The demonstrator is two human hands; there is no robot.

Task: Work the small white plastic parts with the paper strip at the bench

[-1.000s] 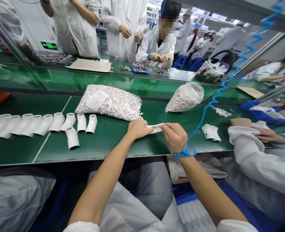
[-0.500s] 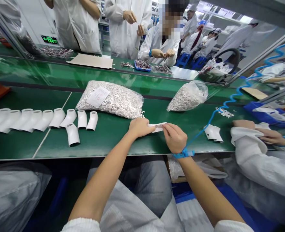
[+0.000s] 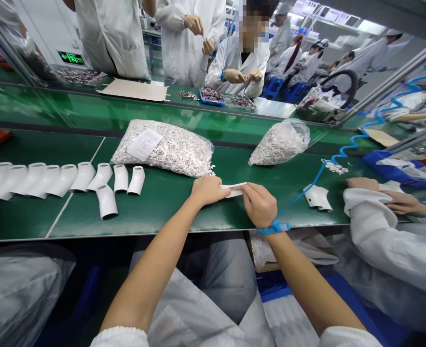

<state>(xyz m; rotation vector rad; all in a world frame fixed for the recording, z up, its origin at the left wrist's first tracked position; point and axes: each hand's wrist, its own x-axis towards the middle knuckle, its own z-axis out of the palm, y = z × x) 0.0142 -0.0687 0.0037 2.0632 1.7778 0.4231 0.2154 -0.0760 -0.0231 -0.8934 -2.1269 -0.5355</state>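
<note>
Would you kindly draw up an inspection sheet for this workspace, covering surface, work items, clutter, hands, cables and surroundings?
Surface: green bench, with a pale line across its left part.
Work items: narrow white part held between both hands; curved white pieces mostly in a row at left, more at right.
Clutter: large bag and smaller bag of small pale pieces; loose pile at right.
Hands: left hand grips the part's left end, right hand its right.
Cables: blue coiled cord runs to the right wrist's strap.
Surroundings: people in white coats opposite; blue tray at right.
</note>
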